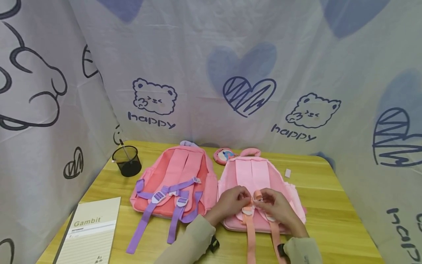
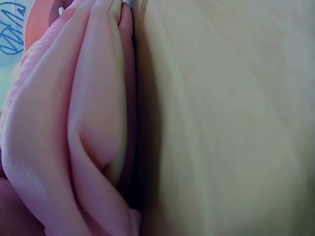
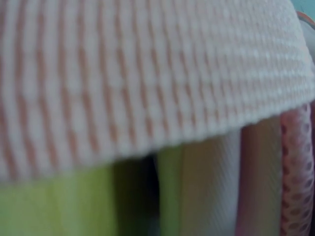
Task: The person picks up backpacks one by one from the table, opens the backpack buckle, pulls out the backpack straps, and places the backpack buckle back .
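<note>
A light pink backpack (image 1: 253, 171) lies with its shoulder straps up, at the right of the middle in the head view. My left hand (image 1: 230, 201) pinches an orange strap just above a white strap adjuster (image 1: 247, 211). Beside it, my right hand (image 1: 277, 207) pinches a short curled orange strap (image 1: 257, 194) with a small white clip at its base. Fingertips partly hide where the two meet. Long orange webbing (image 1: 251, 238) hangs down from the adjusters toward me. In the left wrist view, pink fabric (image 2: 44, 123) fills one side; blurred webbing (image 3: 147, 73) crosses the right wrist view.
A coral backpack (image 1: 184, 161) with purple straps (image 1: 145, 229) lies to the left. Beyond it stand a black mesh pen cup (image 1: 130, 167) and a notebook (image 1: 93, 227) nearer me. A round pink charm (image 1: 224, 156) and an eraser-like white block (image 1: 288, 173) lie farther back.
</note>
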`<control>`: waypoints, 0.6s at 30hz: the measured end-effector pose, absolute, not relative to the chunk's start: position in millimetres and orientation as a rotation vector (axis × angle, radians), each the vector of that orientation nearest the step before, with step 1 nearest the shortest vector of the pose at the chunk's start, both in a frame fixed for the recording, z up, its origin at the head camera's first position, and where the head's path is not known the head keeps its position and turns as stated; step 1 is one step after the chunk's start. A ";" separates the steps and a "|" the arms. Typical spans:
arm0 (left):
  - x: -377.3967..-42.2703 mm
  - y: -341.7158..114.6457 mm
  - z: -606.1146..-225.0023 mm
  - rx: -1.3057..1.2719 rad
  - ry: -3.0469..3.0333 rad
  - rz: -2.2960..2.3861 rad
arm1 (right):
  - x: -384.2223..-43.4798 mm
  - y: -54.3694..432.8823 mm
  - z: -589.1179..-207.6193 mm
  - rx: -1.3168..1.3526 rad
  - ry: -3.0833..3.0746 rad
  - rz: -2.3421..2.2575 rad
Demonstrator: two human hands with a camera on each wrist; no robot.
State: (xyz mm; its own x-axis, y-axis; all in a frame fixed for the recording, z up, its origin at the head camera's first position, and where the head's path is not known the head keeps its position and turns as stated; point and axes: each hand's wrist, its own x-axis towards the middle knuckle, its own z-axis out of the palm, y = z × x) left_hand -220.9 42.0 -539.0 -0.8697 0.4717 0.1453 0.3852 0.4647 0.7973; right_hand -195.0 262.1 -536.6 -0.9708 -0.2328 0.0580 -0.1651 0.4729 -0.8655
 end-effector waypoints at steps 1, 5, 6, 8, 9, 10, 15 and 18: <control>-221.0 42.0 -538.4 0.754 2.597 1.385 | -195.1 262.3 -536.7 -0.362 2.635 -1.536; -221.4 41.5 -538.1 0.736 2.582 1.384 | -195.2 262.1 -537.6 -0.381 2.625 -1.539; -221.3 41.3 -538.2 0.736 2.579 1.383 | -195.1 261.9 -537.7 -0.385 2.623 -1.539; -221.4 40.9 -538.3 0.736 2.576 1.376 | -194.6 261.4 -537.2 -0.389 2.615 -1.549; -221.4 40.7 -538.4 0.735 2.575 1.370 | -194.5 261.3 -537.1 -0.393 2.613 -1.553; -221.4 40.5 -538.2 0.735 2.571 1.365 | -194.4 261.2 -537.0 -0.394 2.610 -1.555; -220.5 39.6 -535.9 0.750 2.560 1.334 | -194.4 261.0 -536.3 -0.374 2.619 -1.555; -220.8 39.5 -536.2 0.779 2.563 1.315 | -194.1 261.4 -535.1 -0.326 2.600 -1.582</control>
State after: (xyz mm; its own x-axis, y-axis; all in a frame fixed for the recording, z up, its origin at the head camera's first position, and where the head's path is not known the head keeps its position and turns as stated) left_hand -220.8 39.5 -536.2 -0.8521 0.5148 0.0944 0.3769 0.4784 0.7931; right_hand -194.1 261.4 -535.1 -0.9741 -0.2224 0.0416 -0.1391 0.4436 -0.8853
